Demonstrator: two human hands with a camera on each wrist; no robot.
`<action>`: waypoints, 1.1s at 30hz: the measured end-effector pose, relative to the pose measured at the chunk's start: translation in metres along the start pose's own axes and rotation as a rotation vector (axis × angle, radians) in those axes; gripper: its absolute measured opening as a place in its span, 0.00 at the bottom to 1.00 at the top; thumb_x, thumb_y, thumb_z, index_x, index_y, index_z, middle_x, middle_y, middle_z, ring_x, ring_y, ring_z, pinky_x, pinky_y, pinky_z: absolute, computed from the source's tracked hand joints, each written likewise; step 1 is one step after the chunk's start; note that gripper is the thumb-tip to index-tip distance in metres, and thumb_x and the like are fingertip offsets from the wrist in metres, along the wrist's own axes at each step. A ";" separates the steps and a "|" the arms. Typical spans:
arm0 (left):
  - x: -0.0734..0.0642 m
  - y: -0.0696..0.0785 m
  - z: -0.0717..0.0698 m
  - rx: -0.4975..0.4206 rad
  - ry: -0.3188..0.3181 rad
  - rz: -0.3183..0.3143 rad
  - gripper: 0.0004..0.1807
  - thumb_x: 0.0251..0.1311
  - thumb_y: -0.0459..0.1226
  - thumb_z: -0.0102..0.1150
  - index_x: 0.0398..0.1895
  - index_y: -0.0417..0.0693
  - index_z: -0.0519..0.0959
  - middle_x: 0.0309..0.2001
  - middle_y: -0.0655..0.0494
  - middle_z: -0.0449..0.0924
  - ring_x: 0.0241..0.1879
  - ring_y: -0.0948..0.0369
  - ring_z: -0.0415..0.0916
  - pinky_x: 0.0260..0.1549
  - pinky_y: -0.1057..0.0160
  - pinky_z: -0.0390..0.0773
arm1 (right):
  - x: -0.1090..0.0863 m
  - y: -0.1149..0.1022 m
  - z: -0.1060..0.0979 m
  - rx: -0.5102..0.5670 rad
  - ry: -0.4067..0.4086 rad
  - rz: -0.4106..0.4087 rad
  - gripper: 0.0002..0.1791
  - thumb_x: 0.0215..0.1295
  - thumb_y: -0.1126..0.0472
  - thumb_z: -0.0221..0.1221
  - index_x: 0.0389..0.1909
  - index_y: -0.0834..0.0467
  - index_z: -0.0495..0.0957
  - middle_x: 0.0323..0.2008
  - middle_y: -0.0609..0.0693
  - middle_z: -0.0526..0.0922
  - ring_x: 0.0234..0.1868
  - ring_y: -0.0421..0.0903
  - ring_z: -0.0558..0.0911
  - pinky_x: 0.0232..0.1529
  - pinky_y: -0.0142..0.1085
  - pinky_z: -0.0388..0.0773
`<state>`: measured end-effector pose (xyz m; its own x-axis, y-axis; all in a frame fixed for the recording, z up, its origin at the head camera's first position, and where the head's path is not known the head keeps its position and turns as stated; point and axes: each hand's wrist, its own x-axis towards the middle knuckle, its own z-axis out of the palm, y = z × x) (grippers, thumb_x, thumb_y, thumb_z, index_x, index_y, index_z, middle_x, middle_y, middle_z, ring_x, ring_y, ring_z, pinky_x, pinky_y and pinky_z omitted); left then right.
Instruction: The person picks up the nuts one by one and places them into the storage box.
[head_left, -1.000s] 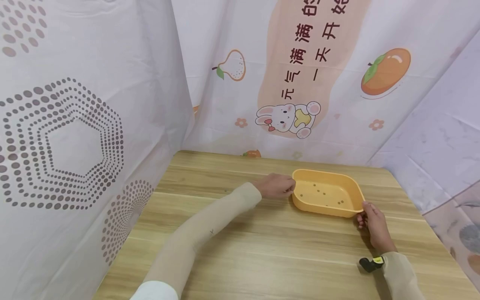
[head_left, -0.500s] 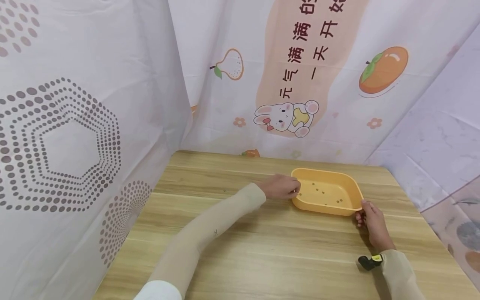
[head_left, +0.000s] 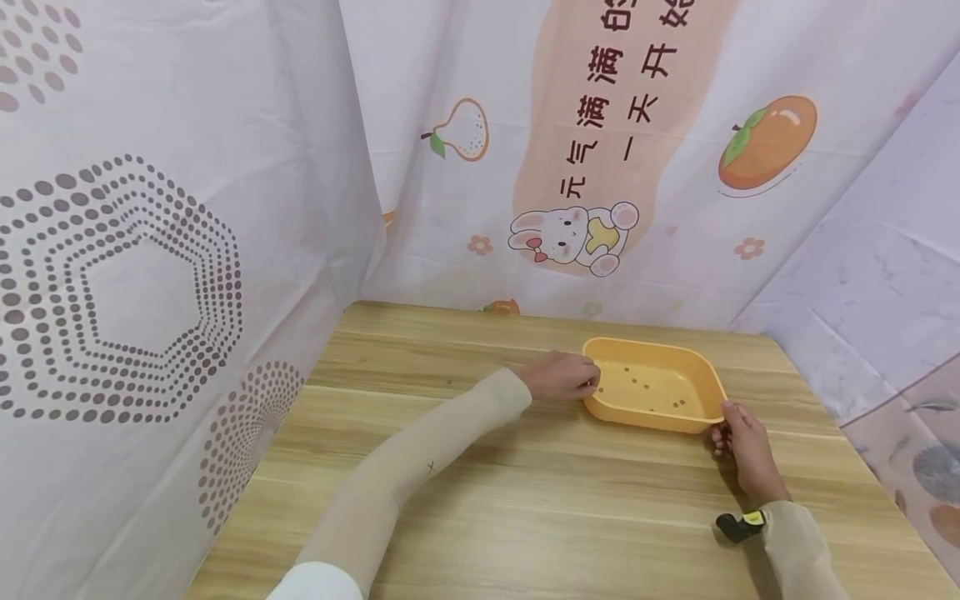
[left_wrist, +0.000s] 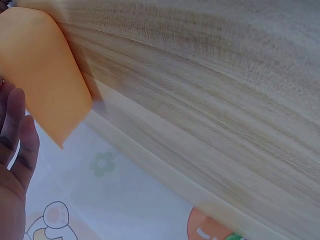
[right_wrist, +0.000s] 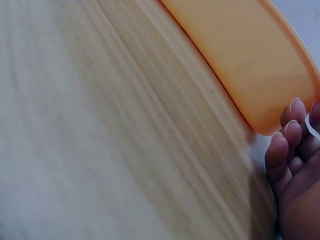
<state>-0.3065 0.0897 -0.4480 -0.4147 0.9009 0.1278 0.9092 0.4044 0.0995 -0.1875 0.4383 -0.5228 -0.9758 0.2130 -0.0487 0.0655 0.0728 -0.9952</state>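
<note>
A yellow-orange rectangular tray [head_left: 652,423] with rounded corners sits toward the back right of the table. Several tiny dark round pieces [head_left: 635,381] lie scattered over its floor. My left hand [head_left: 561,376] is at its left end, fingers bent and overlapping the rim; I cannot tell whether they hold anything. In the left wrist view this hand [left_wrist: 17,145] is beside the tray's outer wall [left_wrist: 47,75]. My right hand [head_left: 752,454] grips the front right corner of the tray, thumb up at the rim. Its curled fingers [right_wrist: 277,150] show under that corner in the right wrist view.
The wood-grain table [head_left: 525,500] runs back to a printed curtain [head_left: 450,225], with more curtains on both sides. One tiny dark piece [head_left: 449,382] lies on the wood left of the tray. A black device [head_left: 741,527] sits at the right wrist.
My left hand has shifted slightly right, from the tray's left edge to overlapping its rim. My right hand keeps its grip on the corner. The view has shifted a little.
</note>
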 end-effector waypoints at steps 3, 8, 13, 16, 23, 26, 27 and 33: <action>0.000 -0.001 0.001 0.002 0.004 0.000 0.08 0.76 0.39 0.52 0.38 0.55 0.81 0.38 0.66 0.82 0.35 0.71 0.73 0.36 0.75 0.71 | 0.000 -0.001 0.000 0.000 0.001 -0.002 0.23 0.81 0.42 0.47 0.38 0.59 0.72 0.23 0.43 0.75 0.24 0.38 0.73 0.23 0.30 0.76; -0.004 -0.002 0.002 0.009 0.005 -0.005 0.09 0.76 0.39 0.51 0.39 0.55 0.82 0.37 0.65 0.80 0.35 0.70 0.72 0.35 0.75 0.71 | -0.001 0.000 0.001 -0.004 -0.008 -0.001 0.23 0.81 0.43 0.47 0.38 0.59 0.71 0.23 0.43 0.75 0.24 0.38 0.73 0.23 0.31 0.76; -0.011 -0.004 0.002 0.017 0.036 0.017 0.09 0.76 0.39 0.53 0.43 0.53 0.85 0.38 0.63 0.80 0.36 0.70 0.72 0.37 0.76 0.71 | -0.002 -0.001 0.002 0.009 -0.012 -0.001 0.20 0.81 0.44 0.47 0.36 0.56 0.72 0.23 0.44 0.75 0.24 0.38 0.74 0.23 0.30 0.76; -0.016 -0.006 0.002 -0.001 0.055 0.036 0.08 0.75 0.38 0.55 0.44 0.51 0.84 0.39 0.61 0.80 0.37 0.70 0.72 0.38 0.76 0.71 | -0.003 -0.002 0.002 0.015 -0.012 -0.002 0.20 0.82 0.44 0.47 0.34 0.54 0.72 0.23 0.44 0.75 0.24 0.38 0.73 0.23 0.30 0.76; -0.034 -0.023 0.003 -0.038 0.070 0.039 0.04 0.73 0.36 0.58 0.39 0.49 0.81 0.37 0.60 0.78 0.35 0.68 0.72 0.36 0.73 0.71 | -0.001 -0.002 0.001 0.034 -0.014 -0.003 0.20 0.82 0.46 0.47 0.36 0.58 0.72 0.23 0.44 0.75 0.23 0.38 0.74 0.23 0.30 0.76; -0.044 -0.032 0.007 -0.018 0.053 0.027 0.04 0.72 0.37 0.58 0.39 0.51 0.81 0.36 0.61 0.79 0.34 0.69 0.73 0.35 0.74 0.72 | -0.003 -0.001 0.001 0.040 -0.020 0.016 0.20 0.82 0.45 0.47 0.36 0.57 0.73 0.22 0.44 0.75 0.23 0.38 0.74 0.23 0.30 0.76; -0.048 -0.034 0.008 -0.009 0.046 0.020 0.04 0.72 0.38 0.59 0.39 0.51 0.81 0.37 0.61 0.80 0.34 0.69 0.73 0.35 0.74 0.72 | -0.004 -0.001 0.001 0.053 -0.024 0.025 0.20 0.82 0.45 0.47 0.36 0.56 0.73 0.22 0.44 0.76 0.23 0.38 0.74 0.23 0.30 0.77; -0.072 -0.049 0.009 -0.027 0.029 -0.028 0.04 0.72 0.37 0.58 0.37 0.52 0.81 0.35 0.63 0.79 0.33 0.68 0.72 0.35 0.72 0.73 | -0.007 -0.008 0.000 0.098 -0.041 0.053 0.20 0.81 0.46 0.50 0.30 0.54 0.75 0.22 0.44 0.76 0.23 0.37 0.75 0.23 0.30 0.77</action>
<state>-0.3207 0.0062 -0.4708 -0.4416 0.8840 0.1532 0.8958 0.4250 0.1298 -0.1810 0.4365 -0.5141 -0.9794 0.1734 -0.1033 0.0990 -0.0332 -0.9945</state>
